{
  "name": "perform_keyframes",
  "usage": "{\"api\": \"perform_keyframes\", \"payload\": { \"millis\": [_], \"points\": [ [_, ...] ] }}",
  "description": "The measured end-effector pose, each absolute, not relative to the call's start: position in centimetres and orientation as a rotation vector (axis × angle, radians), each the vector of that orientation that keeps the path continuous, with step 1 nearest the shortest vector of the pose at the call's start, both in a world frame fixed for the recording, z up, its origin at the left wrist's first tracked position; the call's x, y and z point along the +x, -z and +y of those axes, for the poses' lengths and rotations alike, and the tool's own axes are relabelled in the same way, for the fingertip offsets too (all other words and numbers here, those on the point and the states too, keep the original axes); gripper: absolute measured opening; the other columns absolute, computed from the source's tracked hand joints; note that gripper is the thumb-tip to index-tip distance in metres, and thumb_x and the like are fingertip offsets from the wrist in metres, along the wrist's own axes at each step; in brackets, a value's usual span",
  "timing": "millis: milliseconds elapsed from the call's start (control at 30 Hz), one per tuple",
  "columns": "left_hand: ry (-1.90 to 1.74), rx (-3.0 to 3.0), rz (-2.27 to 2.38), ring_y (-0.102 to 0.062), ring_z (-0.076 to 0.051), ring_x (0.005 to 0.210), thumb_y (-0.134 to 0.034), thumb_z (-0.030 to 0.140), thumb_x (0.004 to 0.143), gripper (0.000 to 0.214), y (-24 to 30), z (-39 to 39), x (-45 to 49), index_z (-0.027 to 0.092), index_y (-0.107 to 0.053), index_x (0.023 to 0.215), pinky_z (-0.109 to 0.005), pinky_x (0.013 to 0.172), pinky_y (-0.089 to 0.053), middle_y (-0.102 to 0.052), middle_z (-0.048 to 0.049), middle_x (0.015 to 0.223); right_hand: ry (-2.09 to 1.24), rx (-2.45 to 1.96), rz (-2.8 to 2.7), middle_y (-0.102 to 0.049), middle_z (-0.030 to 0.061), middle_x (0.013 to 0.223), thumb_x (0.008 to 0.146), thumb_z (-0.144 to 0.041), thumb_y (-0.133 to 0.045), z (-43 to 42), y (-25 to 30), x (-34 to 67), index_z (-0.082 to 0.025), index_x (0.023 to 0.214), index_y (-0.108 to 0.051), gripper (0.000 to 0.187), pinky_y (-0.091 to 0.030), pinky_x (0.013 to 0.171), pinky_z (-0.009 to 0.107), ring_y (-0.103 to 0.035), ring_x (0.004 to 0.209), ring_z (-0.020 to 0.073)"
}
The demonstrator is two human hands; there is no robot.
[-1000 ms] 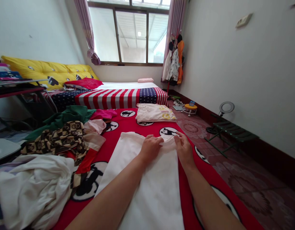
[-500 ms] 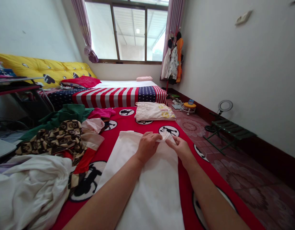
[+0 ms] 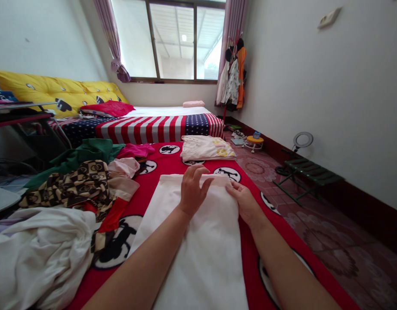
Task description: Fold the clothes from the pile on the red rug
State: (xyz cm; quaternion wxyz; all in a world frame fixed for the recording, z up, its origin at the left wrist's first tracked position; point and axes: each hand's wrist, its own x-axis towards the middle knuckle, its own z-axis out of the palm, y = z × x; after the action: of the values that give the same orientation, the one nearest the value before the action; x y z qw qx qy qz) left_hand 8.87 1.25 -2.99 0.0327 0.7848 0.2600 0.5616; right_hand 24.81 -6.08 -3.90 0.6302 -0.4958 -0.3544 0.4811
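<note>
A long white garment (image 3: 198, 245) lies flat on the red printed bedspread (image 3: 147, 189) in front of me. My left hand (image 3: 192, 189) rests on its far end with the fingers stretched out and spread. My right hand (image 3: 243, 201) lies at the garment's right edge, fingers flat against the cloth near the far corner. Neither hand holds anything up. A folded cream garment with yellow print (image 3: 206, 149) sits further away on the same spread.
A heap of loose clothes lies to my left: white cloth (image 3: 40, 254), a brown checked piece (image 3: 75, 185), green (image 3: 85, 153) and pink (image 3: 135, 151) items. Beyond is a flag-pattern bed (image 3: 153, 127). A green folding stool (image 3: 310, 176) stands on the tiled floor at right.
Both hands were pinching and lifting the garment's far end; now that end lies flat, the left hand has opened and spread over it, and the right hand has moved to the edge.
</note>
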Motion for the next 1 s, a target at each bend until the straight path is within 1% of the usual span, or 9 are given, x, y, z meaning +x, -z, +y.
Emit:
{"api": "perform_keyframes", "payload": {
  "millis": [100,200,333,500,667,767,867,933,1000],
  "points": [
    [-1.435,2.541,0.796,-0.061,-0.018,0.085,-0.054,0.035,0.091,0.020,3.6,1.2,8.7,0.020,-0.064,0.084,-0.031,0.082,-0.047,-0.065,-0.0045,0.087,-0.661,-1.334,-0.795,-0.072,0.0124,0.099,0.062,-0.039,-0.073,-5.0,5.4,26.3,-0.014,0.109,-0.060,0.054,-0.055,0.071,0.034,-0.069,0.085,0.0235],
    [-1.089,2.634,0.769,-0.062,-0.018,0.085,-0.054,0.034,0.091,0.020,4.2,1.0,8.9,0.020,-0.069,0.088,-0.029,0.079,-0.048,-0.068,-0.0046,0.091,-0.446,-1.439,-0.890,-0.072,0.0131,0.093,0.068,-0.041,-0.066,-4.4,6.4,27.5,-0.013,0.106,-0.061,0.047,-0.054,0.074,0.036,-0.068,0.085,0.0235],
    [-0.873,2.709,0.699,-0.061,-0.021,0.101,-0.052,0.039,0.091,0.030,4.4,0.6,9.2,0.020,-0.066,0.109,-0.033,0.091,-0.047,-0.066,-0.0076,0.111,-0.347,-1.541,-1.048,-0.072,0.0090,0.086,0.070,-0.037,-0.064,-4.4,6.8,27.7,-0.014,0.107,-0.062,0.044,-0.054,0.072,0.034,-0.068,0.074,0.0202],
    [-0.687,2.795,0.683,-0.051,-0.027,0.122,-0.051,0.050,0.089,0.049,4.8,0.3,9.2,0.020,-0.057,0.127,-0.042,0.105,-0.040,-0.053,-0.0122,0.135,-0.181,-1.618,-1.125,-0.070,0.0052,0.075,0.070,-0.029,-0.062,-4.4,6.8,27.5,-0.015,0.099,-0.066,0.032,-0.052,0.069,0.031,-0.065,0.066,0.0186],
    [-0.558,2.785,0.749,-0.039,-0.030,0.134,-0.053,0.056,0.086,0.063,5.2,0.3,9.2,0.019,-0.047,0.137,-0.048,0.110,-0.032,-0.042,-0.0154,0.145,-0.054,-1.834,-1.119,-0.070,0.0059,0.077,0.075,-0.041,-0.060,-4.6,5.9,27.6,-0.018,0.101,-0.065,0.035,-0.050,0.069,0.034,-0.065,0.071,0.0221],
    [-0.559,2.776,0.740,-0.036,-0.031,0.136,-0.055,0.054,0.086,0.065,4.9,0.3,9.2,0.018,-0.045,0.138,-0.050,0.111,-0.029,-0.041,-0.0162,0.146,-0.100,-1.943,-1.195,-0.070,0.0044,0.074,0.070,-0.044,-0.066,-4.8,5.6,27.3,-0.020,0.098,-0.065,0.037,-0.049,0.068,0.035,-0.066,0.072,0.0241],
    [-0.625,2.784,0.679,-0.034,-0.029,0.137,-0.054,0.053,0.086,0.066,4.7,0.2,9.2,0.017,-0.042,0.140,-0.048,0.113,-0.027,-0.039,-0.0158,0.147,-0.060,-1.657,-1.245,-0.071,0.0033,0.083,0.076,-0.034,-0.062,-4.7,5.7,26.8,-0.020,0.099,-0.064,0.027,-0.049,0.070,0.029,-0.066,0.075,0.0184],
    [-0.616,2.782,0.669,-0.031,-0.026,0.139,-0.045,0.050,0.092,0.059,4.7,0.1,9.2,0.018,-0.041,0.141,-0.047,0.114,-0.026,-0.037,-0.0144,0.149,0.002,-1.619,-1.235,-0.071,0.0030,0.085,0.077,-0.030,-0.060,-4.7,5.7,26.7,-0.020,0.100,-0.063,0.025,-0.048,0.072,0.028,-0.066,0.077,0.0171],
    [-0.533,2.790,0.696,-0.028,-0.025,0.140,-0.035,0.046,0.097,0.052,5.0,0.1,9.3,0.019,-0.042,0.141,-0.048,0.113,-0.024,-0.035,-0.0132,0.150,0.023,-1.772,-1.243,-0.071,0.0030,0.085,0.075,-0.026,-0.061,-4.8,5.6,26.8,-0.021,0.098,-0.065,0.024,-0.047,0.072,0.029,-0.065,0.077,0.0181]
  ]
}}
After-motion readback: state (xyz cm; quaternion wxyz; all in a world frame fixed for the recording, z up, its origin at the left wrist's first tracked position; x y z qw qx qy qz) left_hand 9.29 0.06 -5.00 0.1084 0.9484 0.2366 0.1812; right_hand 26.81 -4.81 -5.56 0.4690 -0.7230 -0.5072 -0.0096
